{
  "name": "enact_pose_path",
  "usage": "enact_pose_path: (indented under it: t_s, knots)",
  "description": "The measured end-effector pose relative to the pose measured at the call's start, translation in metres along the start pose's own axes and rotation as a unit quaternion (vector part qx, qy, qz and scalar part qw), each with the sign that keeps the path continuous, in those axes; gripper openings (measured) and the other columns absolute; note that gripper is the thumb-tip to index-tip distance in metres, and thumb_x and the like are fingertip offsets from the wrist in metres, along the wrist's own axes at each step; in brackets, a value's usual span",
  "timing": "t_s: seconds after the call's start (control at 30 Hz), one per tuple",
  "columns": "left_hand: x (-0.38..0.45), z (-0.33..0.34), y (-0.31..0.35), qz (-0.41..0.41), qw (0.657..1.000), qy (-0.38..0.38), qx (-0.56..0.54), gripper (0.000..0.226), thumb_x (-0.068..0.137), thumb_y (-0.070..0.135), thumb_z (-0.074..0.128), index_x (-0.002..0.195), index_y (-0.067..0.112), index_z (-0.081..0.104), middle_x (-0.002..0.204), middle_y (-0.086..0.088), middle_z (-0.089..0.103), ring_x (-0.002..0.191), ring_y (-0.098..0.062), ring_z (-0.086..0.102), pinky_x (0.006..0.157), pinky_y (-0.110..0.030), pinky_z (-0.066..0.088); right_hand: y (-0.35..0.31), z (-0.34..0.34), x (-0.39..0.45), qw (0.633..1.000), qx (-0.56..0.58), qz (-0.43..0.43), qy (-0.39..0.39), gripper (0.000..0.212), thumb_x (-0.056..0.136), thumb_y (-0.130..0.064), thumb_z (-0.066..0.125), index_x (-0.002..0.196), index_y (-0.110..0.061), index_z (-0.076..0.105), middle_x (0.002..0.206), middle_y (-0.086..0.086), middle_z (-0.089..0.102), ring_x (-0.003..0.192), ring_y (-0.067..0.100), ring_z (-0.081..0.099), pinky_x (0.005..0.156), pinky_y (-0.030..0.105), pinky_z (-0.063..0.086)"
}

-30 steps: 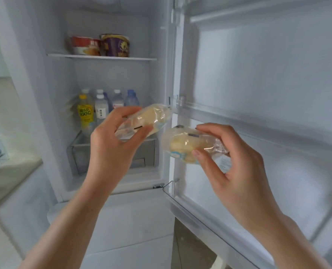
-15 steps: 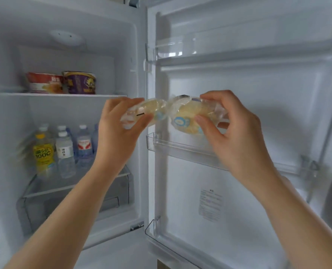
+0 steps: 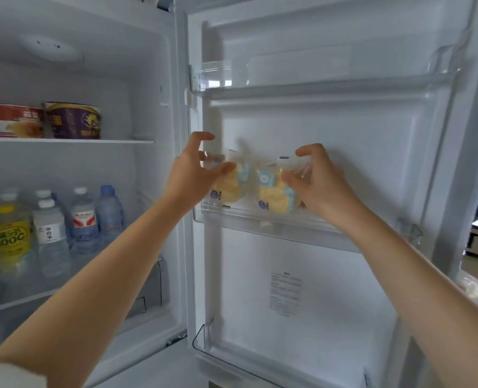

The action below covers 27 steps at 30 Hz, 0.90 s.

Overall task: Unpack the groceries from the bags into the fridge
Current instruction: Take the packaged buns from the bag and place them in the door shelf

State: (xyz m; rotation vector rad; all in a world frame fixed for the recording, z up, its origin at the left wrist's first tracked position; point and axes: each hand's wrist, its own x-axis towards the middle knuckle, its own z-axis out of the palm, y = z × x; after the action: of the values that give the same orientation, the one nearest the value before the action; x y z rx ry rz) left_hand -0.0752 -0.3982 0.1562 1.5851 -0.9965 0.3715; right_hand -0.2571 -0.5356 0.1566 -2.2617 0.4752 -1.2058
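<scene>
We reach both arms up and forward to the open fridge door (image 3: 344,152). Our left hand (image 3: 188,175) is just beside the left end of the middle door shelf (image 3: 274,224). Its fingers are curled, with the thumb up high and the other fingertips touching the left snack pack (image 3: 229,183). We cannot tell if this grip is grasping the pack or has let it go, because the picture is blurred there. Our right hand (image 3: 320,186) is curled round the right snack pack (image 3: 274,191). The thumb pinches the crinkled top of the wrapper and the fingers press the side, so this grip is grasping the pack.

Both packs stand upright in the middle door shelf, side by side and touching or almost touching. Their long sides run up and down, and their sealed tops point up.

Each pack is a clear, shiny wrapper with a soft yellow cake or bun inside. There is light blue and white print on the front and a small round dark blue mark near the bottom.

Inside the fridge, two noodle cups (image 3: 72,120) sit on the upper shelf (image 3: 64,140), and bottles (image 3: 84,219) stand below.
</scene>
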Motion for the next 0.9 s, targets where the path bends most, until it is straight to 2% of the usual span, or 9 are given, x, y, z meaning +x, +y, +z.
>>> enact_pose_path:
  t_s: [0.1,0.27,0.4,0.5,0.57,0.63,0.7,0.8,0.9]
  knots:
    - [0.001,0.007,-0.007,-0.021,0.998,-0.039,0.034,0.044,0.078,0.044,0.074,0.115,0.036,0.053,0.098,-0.001,0.068,0.09,-0.021,0.066,0.08,-0.042,0.057,0.007,0.002,0.003,1.0,-0.001,0.018,-0.021,0.036,0.088,-0.028,0.065,0.117,-0.019,0.046,0.081,-0.007,0.052,0.083,0.012,0.057,0.077,0.046,0.056]
    - [0.001,0.006,-0.011,0.013,0.995,-0.053,0.085,0.025,0.085,0.043,0.067,0.106,0.031,0.059,0.1,0.015,0.063,0.077,-0.003,0.058,0.059,-0.015,0.042,0.006,0.008,0.008,0.999,-0.03,0.015,-0.037,0.03,0.089,-0.031,0.064,0.11,-0.025,0.044,0.098,0.004,0.048,0.095,0.024,0.055,0.064,0.045,0.059]
    - [-0.001,0.004,-0.015,0.044,0.989,-0.05,0.132,0.028,0.085,0.044,0.065,0.105,0.024,0.065,0.11,0.006,0.059,0.073,-0.007,0.054,0.064,-0.023,0.041,0.003,0.012,0.011,0.998,0.032,0.044,-0.041,0.025,0.089,-0.025,0.065,0.104,-0.018,0.047,0.105,0.01,0.046,0.08,0.023,0.06,0.041,0.03,0.054]
    - [-0.001,-0.001,-0.018,0.087,0.977,-0.038,0.193,0.031,0.087,0.045,0.063,0.109,0.025,0.069,0.124,0.008,0.046,0.084,-0.013,0.054,0.076,-0.028,0.042,0.005,0.01,0.013,0.998,-0.059,-0.007,-0.038,0.015,0.087,-0.027,0.066,0.094,-0.02,0.055,0.103,0.01,0.05,0.088,0.026,0.059,0.062,0.033,0.055]
    - [-0.001,-0.003,-0.02,0.108,0.966,-0.028,0.235,0.033,0.089,0.045,0.061,0.114,0.027,0.069,0.124,0.006,0.039,0.1,-0.018,0.052,0.08,-0.03,0.043,0.005,0.007,0.014,0.985,-0.159,-0.055,-0.026,0.01,0.086,-0.03,0.067,0.092,-0.026,0.061,0.102,0.008,0.048,0.093,0.023,0.052,0.078,0.026,0.039]
    - [0.001,-0.005,-0.023,0.111,0.96,-0.029,0.254,0.032,0.091,0.042,0.06,0.119,0.028,0.068,0.119,0.003,0.037,0.112,-0.021,0.047,0.086,-0.031,0.041,0.004,0.004,0.016,0.97,-0.227,-0.089,-0.011,0.006,0.086,-0.027,0.067,0.091,-0.026,0.068,0.097,0.004,0.045,0.094,0.023,0.046,0.079,0.026,0.033]
    - [0.003,-0.005,-0.024,0.096,0.965,-0.052,0.237,0.032,0.093,0.037,0.059,0.122,0.026,0.067,0.11,0.005,0.037,0.109,-0.021,0.047,0.09,-0.03,0.041,0.004,0.002,0.016,0.96,-0.256,-0.111,-0.021,0.013,0.086,-0.015,0.063,0.089,-0.022,0.073,0.088,-0.001,0.049,0.091,0.025,0.052,0.079,0.028,0.038]
    - [0.003,-0.004,-0.023,0.088,0.975,-0.077,0.19,0.032,0.094,0.029,0.059,0.125,0.021,0.064,0.103,0.005,0.042,0.097,-0.02,0.05,0.086,-0.028,0.041,0.003,0.002,0.012,0.965,-0.222,-0.121,-0.067,0.018,0.086,-0.007,0.059,0.087,-0.017,0.074,0.08,-0.005,0.065,0.082,0.019,0.062,0.077,0.031,0.047]
    - [-0.002,-0.005,-0.024,0.113,0.973,-0.07,0.186,0.036,0.096,0.025,0.055,0.132,0.021,0.059,0.102,0.003,0.052,0.1,-0.024,0.052,0.085,-0.028,0.04,0.003,0.002,0.007,0.969,-0.194,-0.14,-0.056,0.013,0.088,-0.012,0.061,0.088,-0.017,0.072,0.087,-0.004,0.069,0.084,0.018,0.063,0.08,0.033,0.048]
